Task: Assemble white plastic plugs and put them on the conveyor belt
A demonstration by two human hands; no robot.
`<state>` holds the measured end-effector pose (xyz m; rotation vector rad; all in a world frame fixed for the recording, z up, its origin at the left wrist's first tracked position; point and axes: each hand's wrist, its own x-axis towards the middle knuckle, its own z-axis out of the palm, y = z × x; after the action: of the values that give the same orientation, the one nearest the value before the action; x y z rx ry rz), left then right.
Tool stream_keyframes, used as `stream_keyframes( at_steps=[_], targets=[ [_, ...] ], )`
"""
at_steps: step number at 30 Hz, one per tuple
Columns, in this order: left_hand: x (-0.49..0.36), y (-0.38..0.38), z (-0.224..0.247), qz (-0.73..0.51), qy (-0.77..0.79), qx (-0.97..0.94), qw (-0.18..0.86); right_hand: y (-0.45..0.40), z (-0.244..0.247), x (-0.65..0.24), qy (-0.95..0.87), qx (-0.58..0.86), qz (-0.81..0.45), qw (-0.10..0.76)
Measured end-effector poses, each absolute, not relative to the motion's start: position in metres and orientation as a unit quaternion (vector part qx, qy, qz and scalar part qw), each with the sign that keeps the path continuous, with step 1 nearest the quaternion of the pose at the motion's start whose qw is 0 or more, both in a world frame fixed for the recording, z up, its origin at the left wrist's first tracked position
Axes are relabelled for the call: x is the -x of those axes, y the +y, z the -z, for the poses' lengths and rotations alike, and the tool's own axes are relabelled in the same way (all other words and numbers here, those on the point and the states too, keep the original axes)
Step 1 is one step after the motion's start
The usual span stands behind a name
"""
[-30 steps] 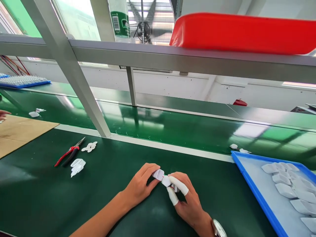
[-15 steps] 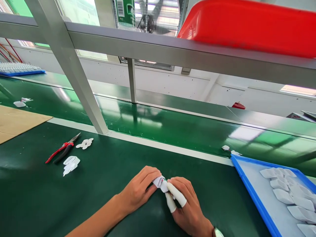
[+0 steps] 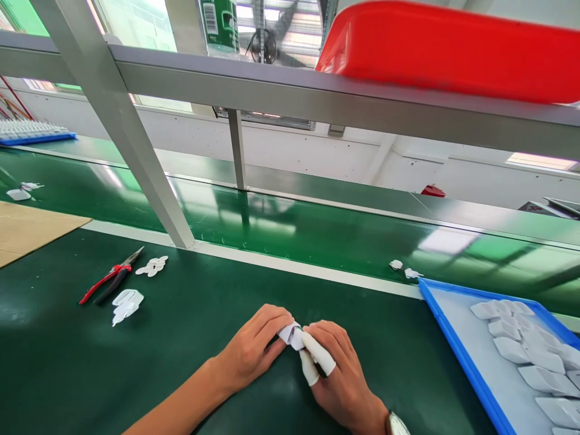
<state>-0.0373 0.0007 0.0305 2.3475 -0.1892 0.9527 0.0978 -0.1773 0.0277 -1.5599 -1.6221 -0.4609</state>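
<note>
Both hands meet low on the dark green mat point(image 3: 203, 314), pinching one small white part point(image 3: 292, 334) between them. The left hand point(image 3: 254, 347) has its fingers curled over the part's left end, thumb tucked under. The right hand point(image 3: 338, 371) closes on the other end; its thumb and forefinger wear white cots point(image 3: 317, 359), and a watch point(image 3: 396, 425) shows at the wrist. The part sits just above the mat, gripped from both sides, and most of it is hidden by the fingertips.

To the right, a blue tray point(image 3: 457, 350) lies at an angle on the mat, holding a loose heap of flat white shells point(image 3: 521, 350) towards its far corner; the near part of its floor is bare. Two small white bits point(image 3: 403, 269) lie on the belt point(image 3: 317, 232) just beyond the tray's corner.

To the left on the mat lie red-handled pliers point(image 3: 111, 283), with a cluster of tiny white pieces point(image 3: 153, 266) just beside the tip and a larger white piece point(image 3: 125, 303) near the handles. A sheet of cardboard point(image 3: 31, 229) covers the far left. Overhead, a red bin point(image 3: 448, 54) rests on the grey shelf rail point(image 3: 290, 96); what it contains cannot be seen from below.
</note>
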Motion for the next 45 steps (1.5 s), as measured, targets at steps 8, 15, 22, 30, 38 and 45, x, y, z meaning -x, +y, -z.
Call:
stream_keyframes(
  at_steps=[8,15,22,30,38,45],
  targets=[
    [0.037,0.0,-0.031,-0.345,-0.076,-0.885,0.303,-0.176,-0.03,-0.099,-0.644,0.611,0.173,0.427],
    [0.038,-0.002,-0.03,-0.351,-0.081,-0.888,0.285,-0.174,-0.028,-0.098,-0.649,0.61,0.169,0.422],
    [0.04,-0.006,-0.027,-0.36,-0.076,-0.894,0.256,-0.173,-0.026,-0.096,-0.659,0.617,0.121,0.412],
    [0.036,-0.014,-0.027,-0.368,-0.025,-0.882,0.293,-0.171,-0.028,-0.097,-0.637,0.601,0.037,0.481],
    [0.039,-0.015,-0.024,-0.353,-0.024,-0.884,0.307,-0.169,-0.03,-0.094,-0.612,0.591,-0.005,0.526],
    [0.039,-0.015,-0.021,-0.342,-0.014,-0.892,0.294,-0.165,-0.029,-0.095,-0.657,0.594,0.048,0.462]
  ],
)
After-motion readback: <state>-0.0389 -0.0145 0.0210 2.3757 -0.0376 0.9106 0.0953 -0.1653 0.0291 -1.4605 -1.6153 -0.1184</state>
